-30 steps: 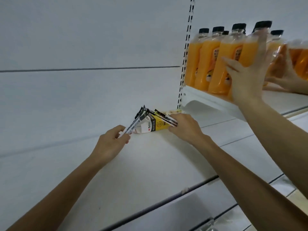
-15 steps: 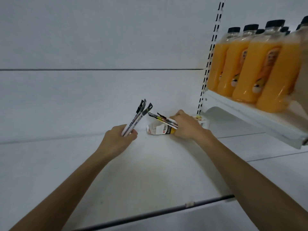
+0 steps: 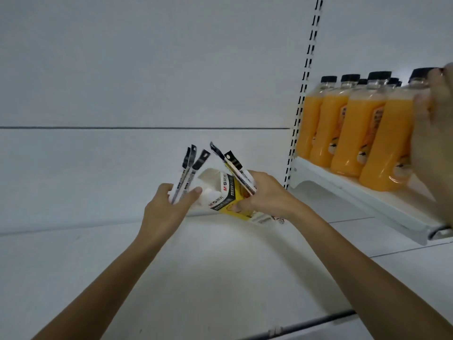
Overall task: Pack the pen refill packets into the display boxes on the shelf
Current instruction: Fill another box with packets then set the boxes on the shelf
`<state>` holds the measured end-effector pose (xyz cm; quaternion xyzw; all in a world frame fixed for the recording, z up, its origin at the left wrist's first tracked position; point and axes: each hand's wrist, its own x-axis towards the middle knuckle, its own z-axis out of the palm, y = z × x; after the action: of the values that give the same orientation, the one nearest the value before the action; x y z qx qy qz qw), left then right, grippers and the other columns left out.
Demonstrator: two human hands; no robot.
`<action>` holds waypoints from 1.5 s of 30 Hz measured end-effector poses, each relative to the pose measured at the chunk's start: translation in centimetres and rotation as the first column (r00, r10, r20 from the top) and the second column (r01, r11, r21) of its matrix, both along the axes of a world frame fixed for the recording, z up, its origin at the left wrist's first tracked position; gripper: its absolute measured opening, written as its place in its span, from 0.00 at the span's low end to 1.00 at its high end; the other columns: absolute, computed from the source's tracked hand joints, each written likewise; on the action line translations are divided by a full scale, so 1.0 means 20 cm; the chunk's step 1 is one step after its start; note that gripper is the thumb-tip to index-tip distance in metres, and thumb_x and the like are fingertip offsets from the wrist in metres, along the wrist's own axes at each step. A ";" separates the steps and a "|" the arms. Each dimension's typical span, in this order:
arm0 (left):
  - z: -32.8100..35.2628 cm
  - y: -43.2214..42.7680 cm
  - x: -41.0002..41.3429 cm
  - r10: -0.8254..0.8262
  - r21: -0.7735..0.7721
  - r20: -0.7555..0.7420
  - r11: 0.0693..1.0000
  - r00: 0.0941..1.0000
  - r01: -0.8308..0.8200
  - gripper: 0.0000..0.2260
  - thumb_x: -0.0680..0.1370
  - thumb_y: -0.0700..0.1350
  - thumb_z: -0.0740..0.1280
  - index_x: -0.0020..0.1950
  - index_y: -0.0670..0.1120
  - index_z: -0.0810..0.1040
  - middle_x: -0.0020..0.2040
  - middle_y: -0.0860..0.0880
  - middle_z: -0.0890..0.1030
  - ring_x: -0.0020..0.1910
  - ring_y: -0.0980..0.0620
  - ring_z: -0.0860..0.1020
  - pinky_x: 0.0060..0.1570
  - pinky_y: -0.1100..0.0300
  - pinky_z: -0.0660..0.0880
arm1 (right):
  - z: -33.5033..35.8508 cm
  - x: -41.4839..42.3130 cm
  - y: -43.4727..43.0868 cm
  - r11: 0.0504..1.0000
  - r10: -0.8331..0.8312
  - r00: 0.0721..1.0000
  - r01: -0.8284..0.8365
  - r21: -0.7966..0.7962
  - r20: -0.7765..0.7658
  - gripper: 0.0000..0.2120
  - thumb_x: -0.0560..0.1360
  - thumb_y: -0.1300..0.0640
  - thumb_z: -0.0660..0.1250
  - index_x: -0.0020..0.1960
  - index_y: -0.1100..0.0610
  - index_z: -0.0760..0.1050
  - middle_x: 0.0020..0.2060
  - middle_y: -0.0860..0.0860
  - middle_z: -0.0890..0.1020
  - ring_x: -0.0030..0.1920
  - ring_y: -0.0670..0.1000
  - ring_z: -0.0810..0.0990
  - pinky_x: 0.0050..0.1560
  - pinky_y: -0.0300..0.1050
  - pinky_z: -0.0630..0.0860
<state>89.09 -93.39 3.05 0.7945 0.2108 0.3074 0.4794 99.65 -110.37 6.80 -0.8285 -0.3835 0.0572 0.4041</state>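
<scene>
The left hand (image 3: 169, 207) is closed around a few pen refill packets (image 3: 188, 173), tips pointing up, just left of the box (image 3: 221, 192). The right hand (image 3: 262, 192) grips the yellow and white box and more packets (image 3: 235, 168) against it, above the far part of the white shelf (image 3: 220, 278). Orange juice bottles (image 3: 355, 131) stand on the right.

The person's left hand (image 3: 169, 204) is gripping three slim black-topped pen refill packets (image 3: 187, 175) upright. The right hand (image 3: 264, 195) is holding a tilted yellow-and-white cardboard display box (image 3: 226, 192) with two more packets (image 3: 235, 169), above the white shelf (image 3: 196, 278). Orange juice bottles (image 3: 355, 131) are standing at right.
</scene>
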 end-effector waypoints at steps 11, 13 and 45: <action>0.19 -0.05 -0.02 0.004 0.064 0.279 0.998 0.960 -0.022 0.12 0.72 0.54 0.67 0.53 0.53 0.72 0.37 0.55 0.76 0.29 0.58 0.72 0.25 0.70 0.67 | 0.01 -0.14 0.02 0.944 0.103 0.952 -0.002 0.330 -0.289 0.14 0.66 0.65 0.74 0.49 0.56 0.76 0.42 0.52 0.83 0.32 0.48 0.75 0.32 0.39 0.73; 0.23 -0.03 -0.02 0.125 0.223 0.274 0.956 0.954 -0.190 0.18 0.70 0.57 0.68 0.56 0.51 0.74 0.42 0.54 0.78 0.33 0.58 0.74 0.28 0.70 0.66 | 0.01 -0.14 0.02 0.945 0.086 0.954 0.014 0.328 -0.289 0.15 0.66 0.64 0.74 0.51 0.57 0.76 0.44 0.54 0.84 0.37 0.52 0.77 0.33 0.40 0.74; 0.27 -0.08 0.07 -0.360 0.133 0.128 0.930 0.924 0.344 0.15 0.65 0.53 0.73 0.44 0.61 0.68 0.39 0.60 0.75 0.33 0.58 0.75 0.26 0.71 0.68 | 0.34 -0.09 0.21 0.857 -0.118 0.986 0.161 0.490 -0.118 0.09 0.79 0.58 0.58 0.43 0.57 0.75 0.42 0.52 0.81 0.48 0.51 0.79 0.51 0.45 0.75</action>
<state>90.44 -95.05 8.54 0.8188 0.0113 0.2859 0.4977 97.83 -106.20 13.61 -0.7189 -0.3070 -0.0382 0.6224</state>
